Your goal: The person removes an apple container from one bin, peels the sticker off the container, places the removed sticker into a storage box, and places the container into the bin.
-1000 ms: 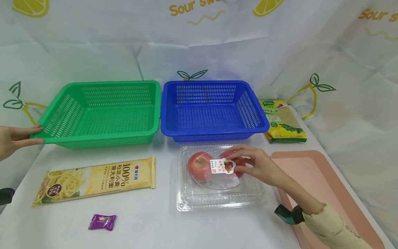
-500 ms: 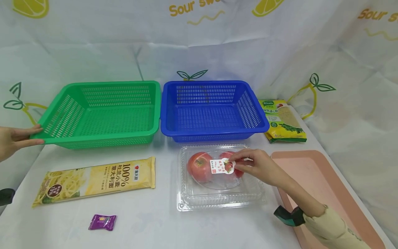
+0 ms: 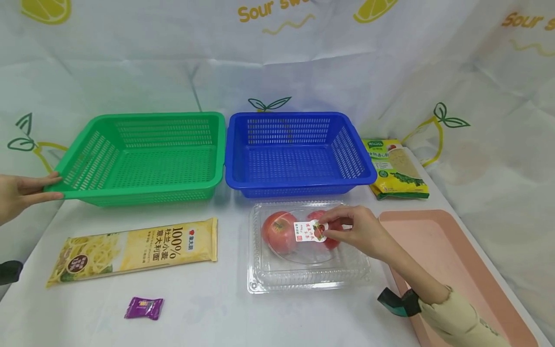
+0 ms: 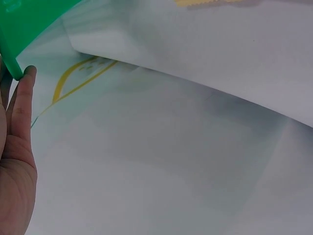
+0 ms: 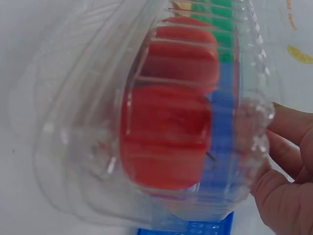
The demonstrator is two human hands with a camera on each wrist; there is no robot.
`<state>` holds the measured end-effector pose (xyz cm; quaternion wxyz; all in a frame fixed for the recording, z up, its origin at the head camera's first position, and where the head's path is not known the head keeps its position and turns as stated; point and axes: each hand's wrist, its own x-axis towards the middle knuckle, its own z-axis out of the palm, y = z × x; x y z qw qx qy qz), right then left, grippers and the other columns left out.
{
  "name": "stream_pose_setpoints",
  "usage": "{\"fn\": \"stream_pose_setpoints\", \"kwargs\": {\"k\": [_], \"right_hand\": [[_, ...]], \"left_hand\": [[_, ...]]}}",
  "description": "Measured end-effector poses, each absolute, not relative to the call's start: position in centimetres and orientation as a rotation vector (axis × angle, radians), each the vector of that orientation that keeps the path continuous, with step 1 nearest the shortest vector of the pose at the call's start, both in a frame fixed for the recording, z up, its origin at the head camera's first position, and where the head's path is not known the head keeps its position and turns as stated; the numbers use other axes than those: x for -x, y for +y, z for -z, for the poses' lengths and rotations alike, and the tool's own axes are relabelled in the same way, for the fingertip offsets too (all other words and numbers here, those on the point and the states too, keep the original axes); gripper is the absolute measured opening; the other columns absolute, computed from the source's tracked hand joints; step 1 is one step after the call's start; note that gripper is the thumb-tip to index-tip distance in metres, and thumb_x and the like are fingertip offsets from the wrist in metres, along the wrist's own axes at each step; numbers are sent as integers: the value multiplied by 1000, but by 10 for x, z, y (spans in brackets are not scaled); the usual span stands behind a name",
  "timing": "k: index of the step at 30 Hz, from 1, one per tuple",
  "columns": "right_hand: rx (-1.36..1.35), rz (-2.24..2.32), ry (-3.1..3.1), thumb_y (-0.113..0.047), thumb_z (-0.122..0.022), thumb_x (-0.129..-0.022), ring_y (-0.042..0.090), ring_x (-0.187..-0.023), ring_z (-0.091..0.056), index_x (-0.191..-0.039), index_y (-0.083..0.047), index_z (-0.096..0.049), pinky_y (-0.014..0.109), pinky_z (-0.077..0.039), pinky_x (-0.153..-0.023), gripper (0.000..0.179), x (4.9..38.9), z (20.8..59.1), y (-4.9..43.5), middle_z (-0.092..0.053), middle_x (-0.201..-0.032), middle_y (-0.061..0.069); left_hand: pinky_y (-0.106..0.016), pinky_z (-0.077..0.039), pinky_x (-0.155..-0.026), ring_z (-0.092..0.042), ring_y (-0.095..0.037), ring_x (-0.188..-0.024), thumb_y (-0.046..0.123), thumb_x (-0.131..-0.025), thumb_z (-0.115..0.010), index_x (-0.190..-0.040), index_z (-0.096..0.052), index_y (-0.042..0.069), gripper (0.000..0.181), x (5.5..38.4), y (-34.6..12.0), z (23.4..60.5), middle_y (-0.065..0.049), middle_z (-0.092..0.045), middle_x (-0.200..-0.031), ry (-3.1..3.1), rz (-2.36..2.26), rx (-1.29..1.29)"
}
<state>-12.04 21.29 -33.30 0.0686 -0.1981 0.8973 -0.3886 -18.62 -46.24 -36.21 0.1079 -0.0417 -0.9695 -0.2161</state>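
Note:
In the head view my left hand (image 3: pixel 21 195) pinches the front left corner of a green plastic basket (image 3: pixel 147 193), its rim between thumb and fingers. The left wrist view also shows this green basket (image 4: pixel 29 24) above the fingers. My right hand (image 3: pixel 357 231) lies over a clear plastic clamshell box (image 3: pixel 299 279) with two red apples (image 3: pixel 279 233) inside. Thumb and fingertips pinch the right end of a white printed label sticker (image 3: pixel 304 231) on the lid. In the right wrist view the apples (image 5: pixel 168 137) show through the box wall, my right hand (image 5: pixel 288 166) beside it.
A blue basket (image 3: pixel 299 185) stands beside the green one, behind the box. A yellow Knorr packet (image 3: pixel 396 168) lies to its right. A pink tray (image 3: pixel 416 217) is under my right forearm. A spaghetti packet (image 3: pixel 134 253) and small purple wrapped sweet (image 3: pixel 144 308) lie left.
The fingers of my right hand have drawn together onto the right end of the label. My left hand keeps its place on the green basket.

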Motion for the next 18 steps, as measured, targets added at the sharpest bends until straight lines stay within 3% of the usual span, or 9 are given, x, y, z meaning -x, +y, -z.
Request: {"fn": "stream_pose_setpoints", "kwargs": {"k": [1,2,3,9,10,12,13,15,18], "right_hand": [[583,1178,2690,-4,-76,-81,18,-85,-64,-105,-3,-73,27,-56,-77,24,121,334,214,-70,-102,9],[563,1192,2675,-4,-75,-82,19,-84,-63,-105,-3,-73,25,-56,-76,24,122,334,215,-69,-102,9],[543,1206,2656,-4,-75,-82,19,-84,-63,-106,-3,-73,24,-55,-75,24,122,335,216,-69,-102,9],[384,1338,2488,-12,-73,-86,20,-89,-60,-111,-1,-71,22,-55,-73,27,125,335,221,-66,-108,12],[358,1362,2458,-12,-73,-86,20,-90,-60,-111,-1,-70,23,-55,-74,28,125,335,222,-66,-109,12],[321,1408,2409,-13,-73,-87,19,-91,-61,-113,1,-69,24,-55,-75,30,126,335,224,-65,-112,14],[308,1429,2385,-13,-72,-87,18,-91,-62,-114,2,-68,24,-55,-77,31,126,336,225,-65,-113,15],[287,1455,2346,-13,-72,-87,16,-92,-62,-115,3,-67,24,-54,-79,33,127,337,227,-64,-114,16],[242,1495,2294,-15,-73,-87,14,-94,-63,-117,3,-66,23,-53,-82,36,128,340,230,-64,-117,14]], "left_hand": [[-3,-39,-50,-50,22,-78,15,-85,-74,-116,-54,-17,50,187,-461,361,-36,-42,-124,-2862,639,129],[-3,-38,-50,-50,23,-78,16,-86,-73,-116,-54,-18,50,187,-461,361,-36,-42,-124,-2869,631,124],[-2,-38,-52,-38,32,-75,17,-86,-73,-116,-54,-18,50,187,-461,361,-37,-42,-124,-2878,629,115],[-7,-40,-49,-48,25,-63,20,-87,-72,-116,-54,-19,52,186,-463,360,-40,-43,-123,-2893,628,125],[-9,-41,-48,-48,24,-63,21,-86,-73,-118,-55,-15,52,185,-462,360,-36,-44,-125,-2896,604,100],[-10,-42,-48,-68,-4,-72,22,-86,-73,-118,-55,-15,52,185,-462,361,-36,-45,-125,-2901,595,99],[-10,-42,-48,-70,-19,-79,21,-85,-74,-118,-56,-15,52,185,-463,361,-36,-45,-125,-2901,596,105],[-11,-42,-47,-60,-47,-92,21,-85,-73,-118,-56,-15,51,184,-460,359,-36,-46,-124,-2910,579,98],[-11,-41,-47,-49,-57,-99,19,-86,-73,-116,-56,-17,51,184,-459,358,-38,-46,-122,-2923,576,91]]}}
